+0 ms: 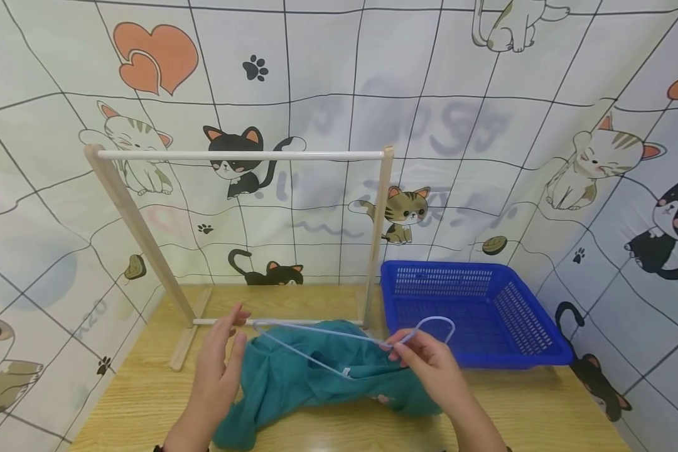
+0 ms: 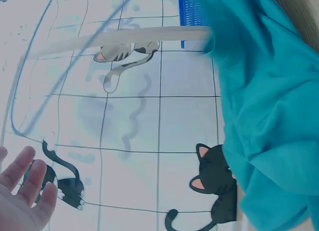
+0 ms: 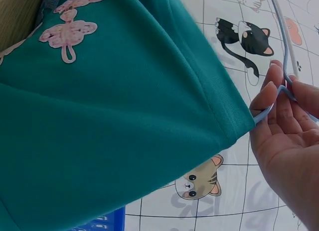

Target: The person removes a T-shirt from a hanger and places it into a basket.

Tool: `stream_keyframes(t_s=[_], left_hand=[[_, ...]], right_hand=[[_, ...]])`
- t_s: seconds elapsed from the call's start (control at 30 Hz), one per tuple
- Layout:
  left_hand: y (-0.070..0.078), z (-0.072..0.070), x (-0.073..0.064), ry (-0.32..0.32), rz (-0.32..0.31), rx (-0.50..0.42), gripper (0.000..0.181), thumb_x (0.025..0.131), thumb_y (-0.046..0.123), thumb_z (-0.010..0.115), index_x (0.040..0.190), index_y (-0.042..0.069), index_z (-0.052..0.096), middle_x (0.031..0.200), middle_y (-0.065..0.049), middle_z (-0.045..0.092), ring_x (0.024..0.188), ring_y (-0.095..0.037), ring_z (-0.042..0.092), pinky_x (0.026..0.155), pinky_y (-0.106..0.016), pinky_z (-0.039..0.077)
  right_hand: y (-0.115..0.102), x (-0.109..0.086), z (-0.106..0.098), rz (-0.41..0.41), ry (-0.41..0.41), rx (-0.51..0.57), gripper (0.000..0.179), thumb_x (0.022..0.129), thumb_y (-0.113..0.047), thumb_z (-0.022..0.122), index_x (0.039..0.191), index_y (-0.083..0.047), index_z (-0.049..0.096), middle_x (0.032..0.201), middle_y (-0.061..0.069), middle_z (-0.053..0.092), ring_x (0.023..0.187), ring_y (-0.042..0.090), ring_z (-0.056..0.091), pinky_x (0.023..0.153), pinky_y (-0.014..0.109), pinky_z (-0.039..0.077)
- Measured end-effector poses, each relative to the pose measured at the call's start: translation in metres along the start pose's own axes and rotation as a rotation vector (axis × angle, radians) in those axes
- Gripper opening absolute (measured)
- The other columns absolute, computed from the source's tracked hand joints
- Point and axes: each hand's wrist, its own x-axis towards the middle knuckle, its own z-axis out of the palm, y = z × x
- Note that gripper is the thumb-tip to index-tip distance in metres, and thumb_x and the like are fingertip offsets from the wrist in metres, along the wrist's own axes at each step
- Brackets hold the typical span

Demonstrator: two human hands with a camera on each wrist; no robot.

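Observation:
A teal garment (image 1: 294, 370) with a pink trim lies bunched on the table. My right hand (image 1: 432, 367) pinches a light blue wire hanger (image 1: 437, 318) just below its hook. In the right wrist view, one side of the hanger (image 3: 262, 115) runs into the garment's ribbed opening (image 3: 227, 106), beside pink knot-shaped trims (image 3: 70, 34). The hanger's other shoulder points left above the cloth, outside it. My left hand (image 1: 220, 367) is raised near that end with fingers extended and nothing held; the left wrist view shows a gap between its fingers (image 2: 32, 183) and the hanger.
Behind the garment stands a wooden rack with a white top rail (image 1: 243, 155) and a lower bar. A blue plastic basket (image 1: 480, 361) sits at the right on the wooden table (image 1: 520, 414). A cat-printed sheet (image 1: 328, 63) encloses the back and sides.

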Motion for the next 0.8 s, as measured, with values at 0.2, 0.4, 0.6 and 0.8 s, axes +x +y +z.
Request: stream_keyframes(t_s=[0.2,0.4,0.6,0.8], left_hand=[[0.016,0.003,0.006,-0.006,0.195,0.048,0.048,0.088,0.004,0.061,0.134,0.007,0.052,0.127,-0.01,0.057,0.119,-0.019,0.051,0.106,-0.019,0.031],[0.032,0.008,0.005,-0.182,0.269,0.26,0.047,0.091,0.021,0.063,0.137,0.015,0.051,0.124,-0.001,0.062,0.111,-0.02,0.059,0.093,-0.037,0.045],[0.035,0.016,0.007,-0.304,0.276,0.311,0.031,0.088,0.021,0.067,0.118,0.017,0.066,0.101,0.009,0.067,0.095,-0.007,0.06,0.081,-0.029,0.052],[0.028,0.024,0.006,-0.215,0.294,0.236,0.014,0.078,0.008,0.073,0.09,0.016,0.074,0.081,0.013,0.064,0.075,-0.002,0.057,0.066,-0.021,0.048]], right_hand=[[0.003,-0.001,0.004,-0.004,-0.038,-0.014,0.015,0.095,0.001,0.049,0.101,0.0,0.063,0.093,0.0,0.069,0.079,0.012,0.064,0.065,0.029,0.055],[0.005,-0.002,0.012,-0.006,-0.084,-0.032,0.015,0.095,-0.001,0.051,0.1,-0.005,0.065,0.094,0.011,0.068,0.079,0.012,0.064,0.064,0.028,0.054],[0.006,-0.002,0.017,-0.06,-0.101,-0.027,0.016,0.094,0.002,0.052,0.1,-0.005,0.065,0.092,0.012,0.068,0.078,0.011,0.064,0.063,0.027,0.053],[0.009,-0.004,0.012,-0.063,-0.151,-0.057,0.02,0.093,0.001,0.055,0.11,-0.005,0.063,0.102,0.012,0.069,0.092,0.011,0.067,0.078,0.029,0.056]])
